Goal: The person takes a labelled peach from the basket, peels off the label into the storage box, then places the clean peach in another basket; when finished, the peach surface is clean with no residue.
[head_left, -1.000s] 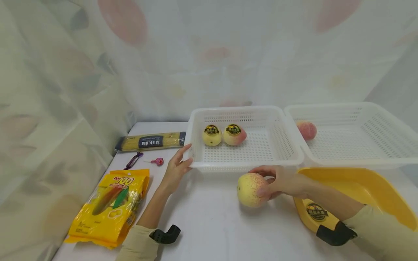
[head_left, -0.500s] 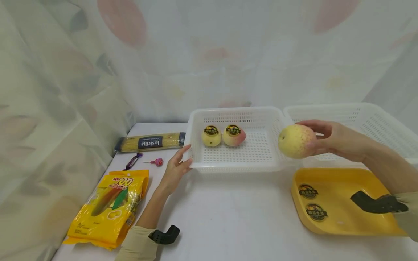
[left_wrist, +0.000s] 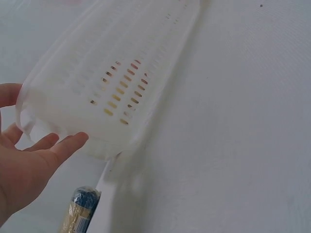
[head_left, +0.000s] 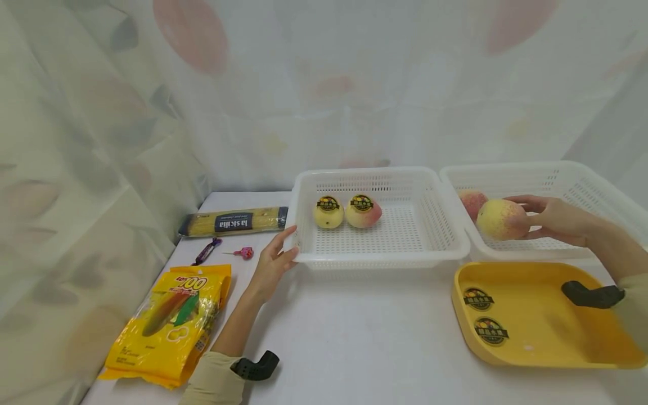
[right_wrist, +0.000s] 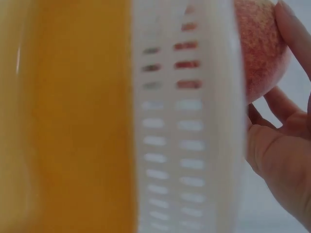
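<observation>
My right hand point(head_left: 557, 218) holds a large yellow-and-red peach point(head_left: 501, 219) inside the right white plastic basket point(head_left: 582, 253). A pinker peach point(head_left: 473, 202) sits just behind it, partly hidden. In the right wrist view the peach point(right_wrist: 262, 51) shows past the basket's slotted wall, with fingers and thumb about it. My left hand point(head_left: 271, 269) grips the front left corner of the left white basket point(head_left: 379, 257); in the left wrist view its fingers and thumb lie around the rim point(left_wrist: 31, 104). Two peaches with black stickers, one yellow point(head_left: 328, 212) and one pink-tipped point(head_left: 363, 211), lie in that basket.
A yellow tray point(head_left: 536, 315) with two black stickers inside stands before the right basket. To the left lie a pasta packet point(head_left: 233, 221), a purple-wrapped candy point(head_left: 206, 251), a lollipop point(head_left: 245, 252) and a yellow snack bag point(head_left: 172, 320). A curtain point(head_left: 379, 84) hangs behind.
My right hand has carried the large peach from in front of the left basket, up and rightward over the rim, into the right basket. The left hand has stayed at its corner.
</observation>
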`<state>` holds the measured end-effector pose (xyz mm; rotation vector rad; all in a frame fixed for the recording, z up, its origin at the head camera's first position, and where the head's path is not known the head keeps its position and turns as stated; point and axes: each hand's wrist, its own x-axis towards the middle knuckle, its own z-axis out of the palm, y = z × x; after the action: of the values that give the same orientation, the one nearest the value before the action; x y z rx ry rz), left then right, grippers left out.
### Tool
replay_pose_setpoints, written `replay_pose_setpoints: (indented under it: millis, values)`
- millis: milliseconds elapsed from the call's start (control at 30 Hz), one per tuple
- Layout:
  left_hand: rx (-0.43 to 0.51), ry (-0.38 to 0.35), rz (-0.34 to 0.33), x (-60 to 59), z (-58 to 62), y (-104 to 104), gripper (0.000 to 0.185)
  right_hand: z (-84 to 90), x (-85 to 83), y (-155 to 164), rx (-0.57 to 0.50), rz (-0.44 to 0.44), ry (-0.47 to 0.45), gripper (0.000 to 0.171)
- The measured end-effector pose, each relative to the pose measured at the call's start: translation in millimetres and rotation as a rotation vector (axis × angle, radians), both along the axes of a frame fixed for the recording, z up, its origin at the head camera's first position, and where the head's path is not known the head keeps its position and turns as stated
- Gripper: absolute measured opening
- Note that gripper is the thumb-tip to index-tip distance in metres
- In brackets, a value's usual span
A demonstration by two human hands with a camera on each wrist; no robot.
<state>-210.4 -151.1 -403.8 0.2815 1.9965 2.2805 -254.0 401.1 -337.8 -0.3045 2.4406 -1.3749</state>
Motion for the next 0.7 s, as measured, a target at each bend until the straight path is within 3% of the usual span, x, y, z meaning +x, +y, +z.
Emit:
replay_pose_setpoints:
  millis: [333, 700]
  values:
    - [0.009, -0.007, 0.013, 1.9, -1.6, -0.6, 0.054, -22.0, -16.5, -4.5, 0.06, 0.074, -0.188, 0.065]
    - [-0.026, -0.016, 0.011, 1.6, 0.9, -1.2, 0.054, -28.1, -19.4, -8.6, 0.114, 0.058, -0.267, 0.072]
